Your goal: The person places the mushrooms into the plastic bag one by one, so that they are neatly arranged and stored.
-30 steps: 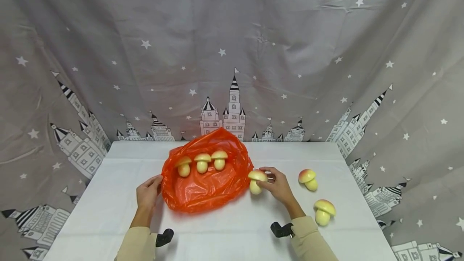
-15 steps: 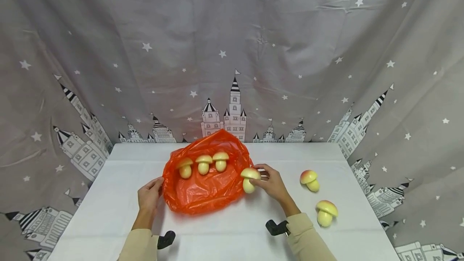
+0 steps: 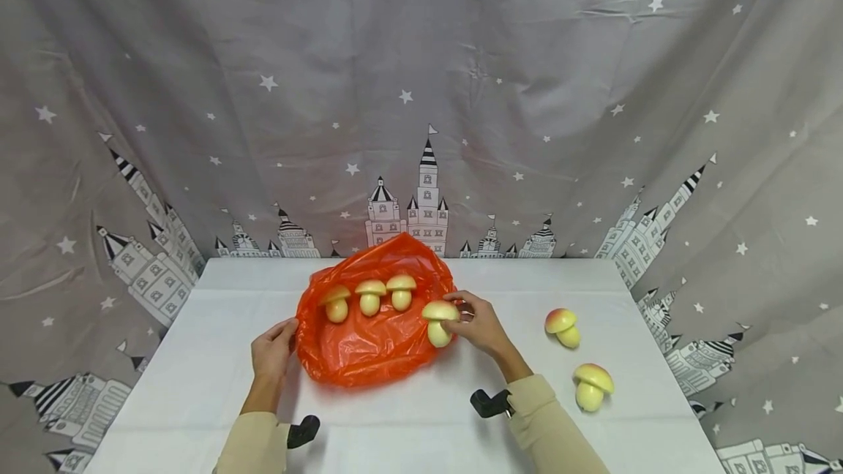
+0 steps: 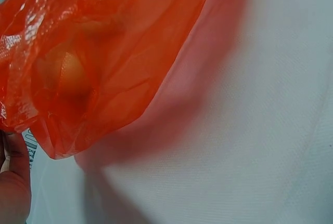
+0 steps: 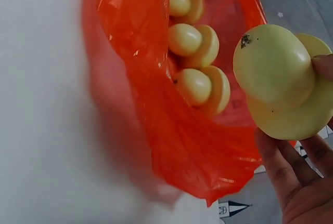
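Note:
A red plastic bag [image 3: 369,353] lies with its mouth open on the white table, three yellow toy mushrooms [image 3: 370,300] in a row inside it. At the bag's left rim, my left hand [image 3: 271,351] pinches the plastic; the left wrist view catches only part of that hand [image 4: 14,182] at its edge. My right hand [image 3: 484,324] grips another toy mushroom [image 3: 440,322] between thumb and fingers, over the bag's right rim. Seen from the right wrist, this mushroom [image 5: 276,68] has its stem towards the camera, apart from the three in the bag.
Two more toy mushrooms with reddish caps, one [image 3: 563,328] farther back and one [image 3: 593,386] nearer, lie on the right of the white table [image 3: 395,430]. A grey curtain [image 3: 527,93] with stars and castles hangs behind the table.
My right hand has carried its mushroom leftwards, from beside the bag to over its right rim. The left hand keeps its hold on the bag.

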Demonstrator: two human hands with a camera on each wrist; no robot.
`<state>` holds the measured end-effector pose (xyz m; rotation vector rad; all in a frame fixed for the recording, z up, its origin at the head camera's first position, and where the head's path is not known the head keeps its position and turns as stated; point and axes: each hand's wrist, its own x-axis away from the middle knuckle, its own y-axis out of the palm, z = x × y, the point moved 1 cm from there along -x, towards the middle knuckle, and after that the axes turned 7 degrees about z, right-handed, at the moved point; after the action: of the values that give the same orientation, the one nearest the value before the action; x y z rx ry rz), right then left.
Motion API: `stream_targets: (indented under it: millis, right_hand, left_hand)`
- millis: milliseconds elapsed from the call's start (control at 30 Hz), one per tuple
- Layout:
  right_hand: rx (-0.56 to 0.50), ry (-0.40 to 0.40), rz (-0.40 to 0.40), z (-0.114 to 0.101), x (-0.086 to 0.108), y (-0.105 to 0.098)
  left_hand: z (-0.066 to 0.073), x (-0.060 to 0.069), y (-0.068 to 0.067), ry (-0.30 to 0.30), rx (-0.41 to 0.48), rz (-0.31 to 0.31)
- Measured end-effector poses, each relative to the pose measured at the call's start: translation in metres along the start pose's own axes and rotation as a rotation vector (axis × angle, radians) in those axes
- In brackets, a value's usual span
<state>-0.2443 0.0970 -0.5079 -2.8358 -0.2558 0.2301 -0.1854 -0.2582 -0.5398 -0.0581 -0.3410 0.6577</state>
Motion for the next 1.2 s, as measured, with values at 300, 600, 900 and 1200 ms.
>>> stream_targets:
  millis: [300,600,900,1200]
  right_hand:
    - [0.009,0.026,-0.015,-0.004,-0.01,0.015]
    - [0.108,-0.002,-0.109,-0.013,-0.024,0.029]
    - [0.109,-0.022,-0.165,-0.019,-0.039,0.047]
    - [0.149,-0.014,-0.208,-0.018,-0.05,0.065]
  left_hand:
    - [-0.002,-0.001,-0.002,0.006,-0.004,-0.005]
    - [-0.001,-0.001,-0.003,0.027,-0.007,-0.012]
    - [0.0,-0.001,-0.006,0.053,0.024,0.006]
    - [0.004,-0.003,-0.008,0.045,0.025,-0.011]
